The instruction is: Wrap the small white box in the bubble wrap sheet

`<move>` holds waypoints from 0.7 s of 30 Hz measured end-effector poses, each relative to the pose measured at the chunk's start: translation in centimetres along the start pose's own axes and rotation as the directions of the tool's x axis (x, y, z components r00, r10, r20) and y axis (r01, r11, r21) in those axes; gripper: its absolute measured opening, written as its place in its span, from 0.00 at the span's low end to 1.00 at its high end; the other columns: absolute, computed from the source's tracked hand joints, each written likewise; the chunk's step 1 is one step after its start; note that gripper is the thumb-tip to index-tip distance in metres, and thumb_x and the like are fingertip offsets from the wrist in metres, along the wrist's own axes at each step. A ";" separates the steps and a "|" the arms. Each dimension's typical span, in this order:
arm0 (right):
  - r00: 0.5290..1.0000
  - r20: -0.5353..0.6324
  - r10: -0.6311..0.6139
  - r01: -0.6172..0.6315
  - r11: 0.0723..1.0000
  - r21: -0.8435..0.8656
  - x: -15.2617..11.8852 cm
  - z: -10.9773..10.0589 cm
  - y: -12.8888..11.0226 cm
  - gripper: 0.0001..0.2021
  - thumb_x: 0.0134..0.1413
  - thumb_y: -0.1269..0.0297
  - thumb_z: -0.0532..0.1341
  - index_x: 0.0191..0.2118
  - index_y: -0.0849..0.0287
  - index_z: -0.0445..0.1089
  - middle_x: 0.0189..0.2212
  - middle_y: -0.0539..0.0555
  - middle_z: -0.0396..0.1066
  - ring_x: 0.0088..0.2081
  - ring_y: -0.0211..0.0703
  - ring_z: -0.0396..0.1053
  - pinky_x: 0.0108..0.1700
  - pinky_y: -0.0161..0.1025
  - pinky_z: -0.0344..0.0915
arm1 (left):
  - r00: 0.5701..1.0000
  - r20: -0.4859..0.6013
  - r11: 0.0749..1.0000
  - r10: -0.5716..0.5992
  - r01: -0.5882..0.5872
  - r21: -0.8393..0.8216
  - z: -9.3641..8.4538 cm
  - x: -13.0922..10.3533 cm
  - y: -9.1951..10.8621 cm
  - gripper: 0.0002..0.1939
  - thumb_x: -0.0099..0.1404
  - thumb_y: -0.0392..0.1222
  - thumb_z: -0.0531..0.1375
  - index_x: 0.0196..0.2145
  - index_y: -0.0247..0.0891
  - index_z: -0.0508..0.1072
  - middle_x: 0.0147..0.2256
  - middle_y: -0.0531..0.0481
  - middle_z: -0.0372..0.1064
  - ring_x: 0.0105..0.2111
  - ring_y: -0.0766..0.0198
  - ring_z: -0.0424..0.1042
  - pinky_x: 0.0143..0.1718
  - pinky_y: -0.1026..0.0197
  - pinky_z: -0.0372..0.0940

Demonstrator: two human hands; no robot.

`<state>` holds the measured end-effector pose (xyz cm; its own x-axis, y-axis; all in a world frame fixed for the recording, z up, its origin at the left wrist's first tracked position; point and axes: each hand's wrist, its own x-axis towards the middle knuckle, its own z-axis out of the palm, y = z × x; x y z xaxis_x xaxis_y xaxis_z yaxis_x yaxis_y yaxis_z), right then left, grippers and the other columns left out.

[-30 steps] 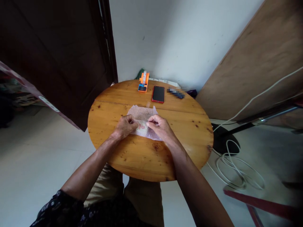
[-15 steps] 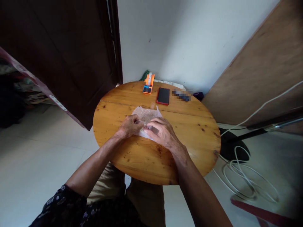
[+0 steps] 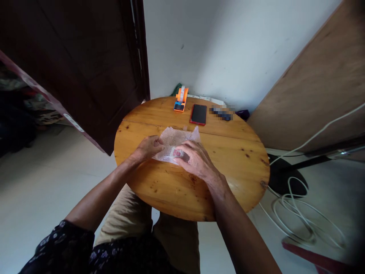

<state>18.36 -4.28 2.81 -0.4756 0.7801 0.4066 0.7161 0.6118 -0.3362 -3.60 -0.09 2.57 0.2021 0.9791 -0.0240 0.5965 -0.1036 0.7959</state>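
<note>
A sheet of bubble wrap (image 3: pixel 172 136) lies spread on the round wooden table (image 3: pixel 165 194). On it is a small whitish object with red marks (image 3: pixel 177 153), partly covered by my right hand (image 3: pixel 195 158). The thumb and fingers of that hand curve around the object's right side and hold it. My left hand (image 3: pixel 149 147) pinches the left edge of the bubble wrap between thumb and fingers.
Toward the back of the table are an orange tape dispenser (image 3: pixel 181 99), a dark tablet or phone with a red edge (image 3: pixel 198 114) and a blurred dark item (image 3: pixel 221 113). White cable (image 3: pixel 293 205) lies coiled on the floor at the right.
My left hand has moved left, away from my right hand, with the wrap's left edge. The red-marked object between them now shows more. My right hand has stayed nearly in place.
</note>
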 end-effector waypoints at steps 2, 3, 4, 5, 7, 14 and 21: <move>1.000 0.003 -0.008 0.008 1.000 -0.026 -0.1 0.1 0.1 0.12 0.55 0.62 0.64 0.45 0.56 0.75 0.43 0.58 0.72 0.43 0.50 0.69 0.48 0.46 0.63 | 0.999 -0.038 0.991 0.028 -0.023 0.130 0.8 0.1 0.0 0.06 0.56 0.38 0.62 0.34 0.37 0.75 0.28 0.52 0.70 0.30 0.63 0.68 0.31 0.64 0.59; 1.000 0.005 -0.015 0.015 0.999 -0.041 -0.1 0.1 0.1 0.12 0.56 0.62 0.63 0.46 0.55 0.75 0.43 0.58 0.72 0.43 0.50 0.69 0.49 0.46 0.63 | 0.997 -0.057 0.980 0.046 -0.034 0.197 1.2 0.1 0.0 0.08 0.57 0.38 0.62 0.36 0.38 0.75 0.31 0.51 0.72 0.32 0.62 0.70 0.33 0.64 0.60; 1.000 0.007 -0.022 0.022 0.998 -0.057 -0.1 0.1 0.1 0.13 0.57 0.62 0.63 0.47 0.55 0.76 0.44 0.59 0.71 0.43 0.50 0.69 0.49 0.47 0.63 | 0.996 -0.071 0.964 0.062 -0.041 0.262 1.4 0.1 0.0 0.09 0.57 0.40 0.63 0.38 0.38 0.75 0.34 0.49 0.73 0.35 0.60 0.71 0.36 0.63 0.61; 1.000 0.008 -0.029 0.030 0.997 -0.074 -0.1 0.2 0.1 0.13 0.57 0.61 0.62 0.47 0.54 0.76 0.43 0.59 0.71 0.43 0.51 0.69 0.49 0.47 0.63 | 0.994 -0.083 0.945 0.074 -0.043 0.325 1.5 0.0 0.0 0.12 0.58 0.42 0.63 0.40 0.39 0.75 0.37 0.47 0.74 0.37 0.58 0.72 0.37 0.62 0.62; 0.999 0.008 -0.035 0.036 0.994 -0.102 -0.1 0.2 0.1 0.13 0.58 0.61 0.62 0.47 0.54 0.76 0.43 0.58 0.71 0.43 0.51 0.68 0.49 0.47 0.62 | 0.992 -0.097 0.904 0.077 -0.029 0.427 1.1 -0.3 0.0 0.17 0.58 0.48 0.64 0.43 0.38 0.75 0.41 0.43 0.74 0.40 0.55 0.72 0.40 0.60 0.63; 0.999 0.016 -0.032 0.034 0.995 -0.094 0.0 0.0 -0.1 0.13 0.58 0.60 0.62 0.47 0.55 0.77 0.42 0.59 0.72 0.43 0.51 0.68 0.49 0.48 0.62 | 0.994 -0.038 0.907 -0.102 0.109 0.407 -2.2 -1.3 -0.1 0.29 0.54 0.56 0.64 0.49 0.35 0.73 0.33 0.44 0.74 0.36 0.50 0.74 0.36 0.58 0.62; 1.000 0.009 -0.024 0.025 0.994 -0.103 -0.1 0.0 -0.2 0.13 0.58 0.60 0.62 0.47 0.53 0.77 0.42 0.58 0.71 0.42 0.49 0.67 0.49 0.46 0.61 | 0.944 0.155 0.957 -0.290 0.284 0.063 -2.1 -1.0 1.2 0.14 0.50 0.44 0.66 0.35 0.37 0.72 0.19 0.54 0.69 0.16 0.61 0.69 0.20 0.63 0.57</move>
<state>18.27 -4.46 2.89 -0.4972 0.7665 0.4064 0.7528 0.6140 -0.2372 -4.68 -0.83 4.81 0.1378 0.9275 -0.3474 0.6770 0.1678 0.7166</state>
